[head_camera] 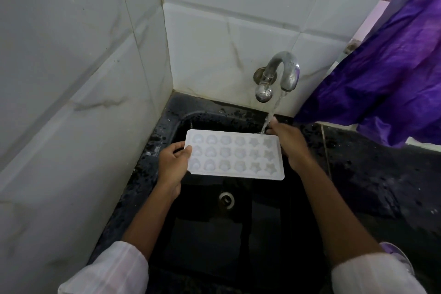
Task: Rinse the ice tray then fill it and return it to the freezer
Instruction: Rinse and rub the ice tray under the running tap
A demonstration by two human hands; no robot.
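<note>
A white ice tray point(235, 154) with shaped cells is held level above the black sink point(238, 234). My left hand point(173, 164) grips its left short edge, thumb on top. My right hand point(290, 143) holds the right short edge, fingers near the far right corner. A curved metal tap point(285, 71) on the tiled wall is running. Its stream of water point(269, 117) falls onto the tray's far right corner, right beside my right fingers.
The sink's drain point(226, 199) lies below the tray. White tiled walls point(83, 79) close in the left and back. A wet black counter point(372, 174) runs to the right, with a purple curtain point(393, 67) hanging over it.
</note>
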